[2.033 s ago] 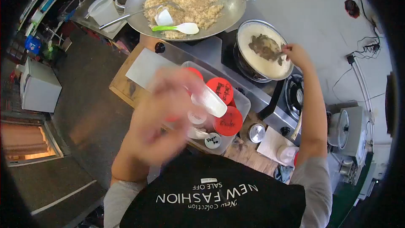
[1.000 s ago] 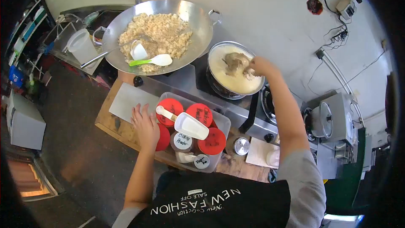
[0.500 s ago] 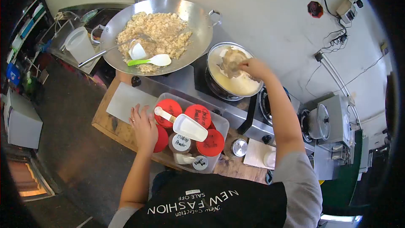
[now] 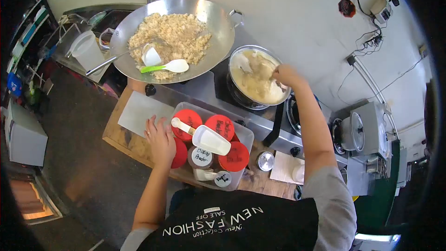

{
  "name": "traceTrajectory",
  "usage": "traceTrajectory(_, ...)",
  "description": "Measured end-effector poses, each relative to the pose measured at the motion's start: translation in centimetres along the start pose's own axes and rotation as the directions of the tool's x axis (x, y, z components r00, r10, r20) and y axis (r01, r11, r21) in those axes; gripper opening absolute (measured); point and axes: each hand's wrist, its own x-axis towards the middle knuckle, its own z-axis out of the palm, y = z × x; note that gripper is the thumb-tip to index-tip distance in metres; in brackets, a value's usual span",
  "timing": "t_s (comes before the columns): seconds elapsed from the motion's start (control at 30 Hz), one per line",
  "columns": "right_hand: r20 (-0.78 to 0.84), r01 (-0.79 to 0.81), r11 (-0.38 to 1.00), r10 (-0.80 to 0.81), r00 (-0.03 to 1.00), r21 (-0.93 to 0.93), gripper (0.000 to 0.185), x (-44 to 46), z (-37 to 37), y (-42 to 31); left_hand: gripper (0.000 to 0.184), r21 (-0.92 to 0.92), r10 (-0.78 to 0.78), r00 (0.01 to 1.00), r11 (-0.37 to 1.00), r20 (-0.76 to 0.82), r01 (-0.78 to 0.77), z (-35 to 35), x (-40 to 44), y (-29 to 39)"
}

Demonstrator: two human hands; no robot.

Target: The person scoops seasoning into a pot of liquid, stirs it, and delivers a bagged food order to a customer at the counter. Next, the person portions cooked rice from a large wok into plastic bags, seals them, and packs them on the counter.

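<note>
My right hand (image 4: 289, 75) is closed at the right rim of a metal pot (image 4: 254, 104), its fingers wrapped round something blurred that reaches into the pot. Pale yellowish liquid (image 4: 265, 94) fills the pot, with a brownish, motion-smeared patch in the middle and a white piece at the left. My left hand (image 4: 160, 142) lies open, fingers spread, at the left edge of a clear plastic bin (image 4: 246, 132). Red-lidded jars (image 4: 187, 120) and a jar marked Baking Powder (image 4: 201, 156) stand in this bin. A white scoop (image 4: 211, 140) and a small measuring spoon (image 4: 181, 124) rest on the lids.
A large wok (image 4: 222, 37) holds crumbly beige food, a long-handled metal utensil (image 4: 107, 62), a white cup-like piece and a green-handled spatula (image 4: 173, 66). A plastic pitcher (image 4: 87, 51) stands left. Right are a small jar (image 4: 265, 161), a paper sheet and a lidded pot (image 4: 349, 134).
My right hand has shifted slightly right at the pot, and the blurred thing in it sits lower in the liquid. My left hand stays by the bin.
</note>
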Motion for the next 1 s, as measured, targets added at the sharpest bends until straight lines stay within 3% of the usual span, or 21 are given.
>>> traceTrajectory(0.1,-0.194,0.071,0.989,-0.045,0.980,0.130,0.032,1.1,0.9,0.5,0.031,-0.015,-0.010,1.000,1.000,0.012,0.010,-0.1,0.1,0.2)
traceTrajectory(0.17,-0.151,0.180,0.963,-0.151,0.977,0.201,0.035,-2.1,-0.8,-2.4,0.031,-0.009,-0.018,1.000,1.000,0.025,0.018,-0.3,0.3,0.3)
traceTrajectory(0.27,0.128,0.037,0.999,-0.040,0.991,0.026,0.035,-2.8,-1.8,-1.9,0.031,-0.027,-0.004,1.000,1.000,0.023,0.004,-0.4,0.4,0.0)
traceTrajectory(0.37,-0.072,0.007,0.997,-0.013,0.997,-0.080,0.037,0.6,-0.1,0.5,0.031,-0.045,0.007,1.000,0.999,0.027,-0.006,-0.3,0.1,0.1)
traceTrajectory(0.47,-0.227,0.212,0.959,-0.168,0.959,0.188,0.036,-0.1,0.8,-0.8,0.031,-0.040,-0.004,1.000,0.999,0.020,0.005,-0.2,0.4,0.4)
traceTrajectory(0.6,0.094,0.073,0.995,-0.079,0.992,0.070,0.036,-3.2,-1.1,-2.0,0.031,-0.041,-0.005,1.000,0.999,0.031,0.006,-0.5,0.4,0.3)
traceTrajectory(0.63,0.211,-0.093,0.993,0.076,0.974,0.069,0.036,-4.7,-2.8,-3.6,0.031,-0.042,-0.001,1.000,0.999,0.026,0.002,-0.6,0.4,0.1)
traceTrajectory(0.73,-0.145,-0.024,0.995,0.038,0.989,0.100,0.038,-1.2,-0.2,-0.9,0.031,-0.050,0.014,1.000,0.999,0.019,-0.013,-0.4,0.3,0.2)
traceTrajectory(0.83,-0.150,0.125,0.959,-0.089,0.985,0.252,0.040,-2.7,-0.3,-2.1,0.030,-0.045,0.012,1.000,0.999,0.010,-0.011,-0.3,0.4,0.0)
traceTrajectory(0.93,0.045,0.191,0.980,-0.193,0.980,0.049,0.040,-4.4,-1.3,-1.8,0.030,-0.025,0.003,1.000,1.000,0.004,-0.003,-0.1,0.5,-0.2)
traceTrajectory(0.97,0.107,0.101,0.995,-0.103,0.989,0.026,0.038,-4.3,-1.5,-1.4,0.030,-0.014,0.000,1.000,1.000,0.006,0.001,-0.2,0.5,0.0)
traceTrajectory(1.0,0.039,0.061,0.998,-0.062,0.997,0.026,0.037,-3.3,-1.0,-0.8,0.030,-0.004,-0.003,1.000,1.000,0.014,0.003,-0.3,0.2,0.2)
